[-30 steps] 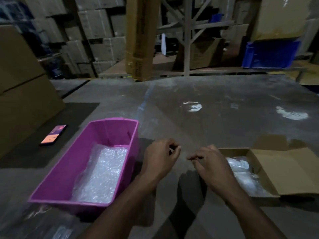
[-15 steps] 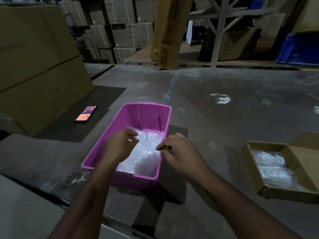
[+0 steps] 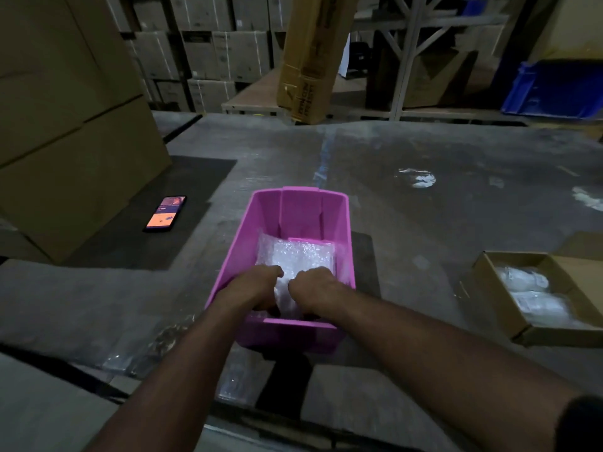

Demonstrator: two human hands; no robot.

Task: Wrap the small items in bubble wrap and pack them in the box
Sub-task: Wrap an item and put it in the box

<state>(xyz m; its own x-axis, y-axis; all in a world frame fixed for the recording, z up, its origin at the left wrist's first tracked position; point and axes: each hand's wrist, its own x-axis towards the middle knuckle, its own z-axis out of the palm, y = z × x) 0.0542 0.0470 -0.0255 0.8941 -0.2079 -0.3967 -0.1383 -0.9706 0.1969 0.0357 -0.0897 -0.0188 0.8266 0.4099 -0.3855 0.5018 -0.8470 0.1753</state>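
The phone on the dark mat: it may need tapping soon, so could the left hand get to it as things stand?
Probably yes. The phone lies uncovered on that side with bare table between, but the left hand is down in the pink bin at the bubble wrap.

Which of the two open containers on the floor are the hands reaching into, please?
The pink plastic bin, lined with bubble wrap: the left hand and right hand are both inside it. The cardboard box off to the right is untouched.
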